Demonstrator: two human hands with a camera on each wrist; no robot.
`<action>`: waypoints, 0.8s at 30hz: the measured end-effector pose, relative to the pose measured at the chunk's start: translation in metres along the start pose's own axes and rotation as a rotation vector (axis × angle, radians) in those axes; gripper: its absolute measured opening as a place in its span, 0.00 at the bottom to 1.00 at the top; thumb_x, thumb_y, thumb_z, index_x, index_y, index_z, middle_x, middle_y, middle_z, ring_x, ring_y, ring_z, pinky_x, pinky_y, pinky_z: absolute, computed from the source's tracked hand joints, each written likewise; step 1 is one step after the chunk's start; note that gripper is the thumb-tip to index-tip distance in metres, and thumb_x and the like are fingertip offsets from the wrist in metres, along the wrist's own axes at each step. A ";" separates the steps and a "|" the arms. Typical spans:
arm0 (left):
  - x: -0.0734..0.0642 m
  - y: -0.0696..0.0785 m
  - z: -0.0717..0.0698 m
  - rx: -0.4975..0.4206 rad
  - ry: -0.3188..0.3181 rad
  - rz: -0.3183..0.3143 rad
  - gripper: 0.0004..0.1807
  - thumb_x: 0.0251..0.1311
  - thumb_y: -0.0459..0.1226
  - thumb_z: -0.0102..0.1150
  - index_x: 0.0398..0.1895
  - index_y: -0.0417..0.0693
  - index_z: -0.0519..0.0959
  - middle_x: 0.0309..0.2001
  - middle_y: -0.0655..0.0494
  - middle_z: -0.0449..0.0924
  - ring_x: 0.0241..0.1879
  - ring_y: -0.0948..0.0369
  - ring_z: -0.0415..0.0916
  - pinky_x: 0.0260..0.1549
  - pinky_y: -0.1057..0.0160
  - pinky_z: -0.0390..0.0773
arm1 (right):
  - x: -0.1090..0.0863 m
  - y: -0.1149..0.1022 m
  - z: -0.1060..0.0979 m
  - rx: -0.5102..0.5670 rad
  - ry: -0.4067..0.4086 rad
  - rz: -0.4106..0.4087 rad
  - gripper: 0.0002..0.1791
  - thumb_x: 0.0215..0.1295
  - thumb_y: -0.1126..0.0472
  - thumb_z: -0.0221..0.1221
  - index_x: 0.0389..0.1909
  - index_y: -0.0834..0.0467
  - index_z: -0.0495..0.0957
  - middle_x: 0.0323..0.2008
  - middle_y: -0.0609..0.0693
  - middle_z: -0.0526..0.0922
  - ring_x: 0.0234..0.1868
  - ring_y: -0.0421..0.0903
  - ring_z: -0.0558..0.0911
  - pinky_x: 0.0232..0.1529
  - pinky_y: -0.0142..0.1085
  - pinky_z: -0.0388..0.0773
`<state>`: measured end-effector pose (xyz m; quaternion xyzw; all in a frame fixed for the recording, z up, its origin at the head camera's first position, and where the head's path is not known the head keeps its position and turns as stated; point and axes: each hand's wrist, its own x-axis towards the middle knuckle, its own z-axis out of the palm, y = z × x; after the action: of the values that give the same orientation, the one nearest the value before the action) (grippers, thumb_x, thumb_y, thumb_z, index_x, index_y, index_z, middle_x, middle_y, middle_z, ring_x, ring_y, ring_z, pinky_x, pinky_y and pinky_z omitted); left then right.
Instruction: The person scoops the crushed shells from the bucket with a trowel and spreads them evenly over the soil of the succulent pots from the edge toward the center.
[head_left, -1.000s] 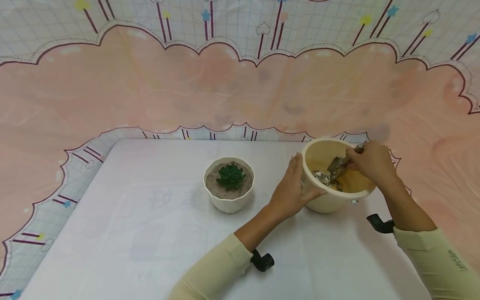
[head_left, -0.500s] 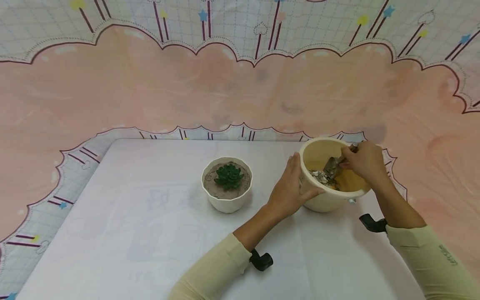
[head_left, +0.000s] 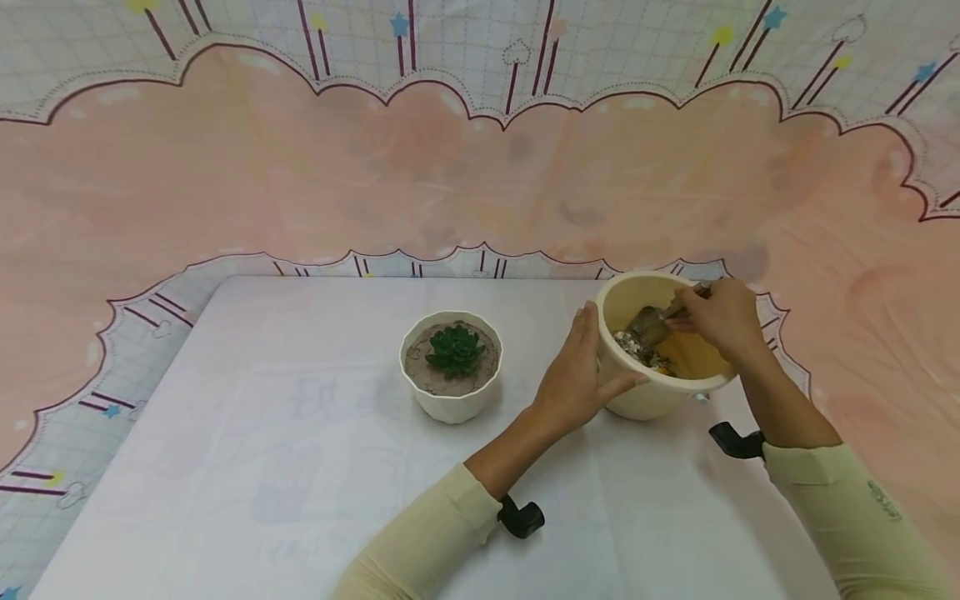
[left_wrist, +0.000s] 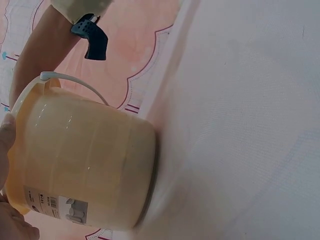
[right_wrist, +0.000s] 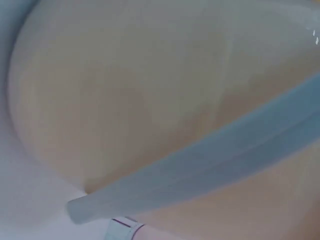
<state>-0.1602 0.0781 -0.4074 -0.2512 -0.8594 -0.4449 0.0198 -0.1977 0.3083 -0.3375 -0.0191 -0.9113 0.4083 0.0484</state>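
Observation:
A cream plastic bucket (head_left: 652, 400) stands at the table's right side, with loose silvery and golden bits (head_left: 637, 346) at the bottom. My left hand (head_left: 573, 375) holds it from the left, thumb across the front below the rim and fingers along the outer wall. My right hand (head_left: 723, 321) reaches over the right rim and grips a small metal trowel (head_left: 651, 325) by its handle, the blade down at the bits. In the left wrist view, the left thumb (left_wrist: 7, 137) lies against the bucket's rim. The right wrist view shows just the bucket wall (right_wrist: 125, 100) and its handle.
A green succulent (head_left: 456, 352) sits in a white faceted pot (head_left: 450, 407) left of the bucket. The bucket's pale handle (right_wrist: 200, 160) hangs down its outside. A white-covered table (head_left: 300, 467) lies beneath, and a patterned cloth (head_left: 360, 183) is behind its far edge.
My right hand has shifted slightly left, and the trowel blade has moved left and turned within the bucket. My left hand keeps its place on the bucket. The head view has panned a little.

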 end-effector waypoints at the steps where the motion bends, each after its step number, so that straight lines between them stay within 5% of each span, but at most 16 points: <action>1: 0.000 0.000 -0.001 0.001 0.001 -0.002 0.64 0.65 0.57 0.71 0.86 0.41 0.37 0.85 0.43 0.41 0.83 0.53 0.41 0.74 0.53 0.60 | 0.000 0.000 0.001 0.032 -0.009 0.006 0.27 0.83 0.57 0.52 0.45 0.83 0.80 0.33 0.69 0.87 0.24 0.44 0.89 0.29 0.37 0.87; 5: 0.000 -0.001 -0.002 0.004 0.005 0.002 0.64 0.64 0.57 0.71 0.86 0.41 0.37 0.85 0.43 0.41 0.83 0.53 0.41 0.74 0.53 0.60 | 0.000 -0.002 0.004 0.068 -0.031 0.005 0.26 0.82 0.58 0.52 0.47 0.83 0.80 0.36 0.71 0.87 0.25 0.41 0.89 0.32 0.38 0.88; 14: -0.001 -0.001 -0.002 0.016 0.008 0.020 0.64 0.65 0.58 0.70 0.86 0.40 0.38 0.84 0.42 0.42 0.82 0.52 0.43 0.73 0.53 0.63 | -0.005 -0.013 0.000 -0.201 0.071 -0.063 0.27 0.81 0.55 0.52 0.40 0.78 0.84 0.31 0.70 0.87 0.28 0.60 0.89 0.18 0.33 0.78; 21: -0.001 0.001 -0.004 0.029 0.000 0.001 0.64 0.65 0.59 0.70 0.86 0.41 0.37 0.85 0.43 0.42 0.82 0.53 0.42 0.73 0.53 0.64 | -0.004 -0.006 -0.003 -0.296 0.086 -0.026 0.28 0.79 0.53 0.54 0.29 0.74 0.83 0.18 0.59 0.80 0.17 0.51 0.75 0.14 0.38 0.66; 24: -0.001 0.001 -0.004 0.027 -0.003 0.002 0.64 0.65 0.59 0.70 0.86 0.41 0.37 0.85 0.44 0.41 0.83 0.53 0.42 0.73 0.54 0.63 | -0.004 -0.001 0.000 -0.271 0.091 -0.010 0.27 0.79 0.54 0.54 0.27 0.73 0.82 0.17 0.58 0.81 0.19 0.53 0.79 0.14 0.38 0.68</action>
<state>-0.1596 0.0751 -0.4044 -0.2522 -0.8651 -0.4329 0.0224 -0.1940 0.3076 -0.3374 -0.0392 -0.9551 0.2798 0.0887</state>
